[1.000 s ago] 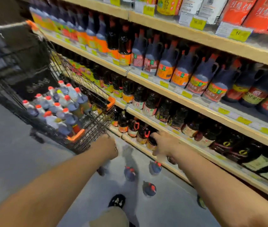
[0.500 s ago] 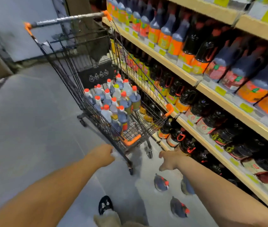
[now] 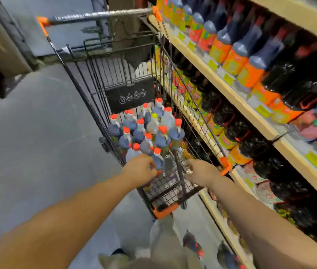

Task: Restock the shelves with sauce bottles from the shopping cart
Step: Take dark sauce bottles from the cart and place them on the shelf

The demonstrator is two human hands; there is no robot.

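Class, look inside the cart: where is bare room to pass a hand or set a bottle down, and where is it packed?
Free: the cart's wire floor at the near end, between the left hand and right hand. Crowded: the far end, where red-capped bottles stand packed together.

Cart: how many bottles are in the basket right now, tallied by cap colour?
Red-capped bottles: 12
Yellowish-topped bottle, blurred: 1
Total: 13
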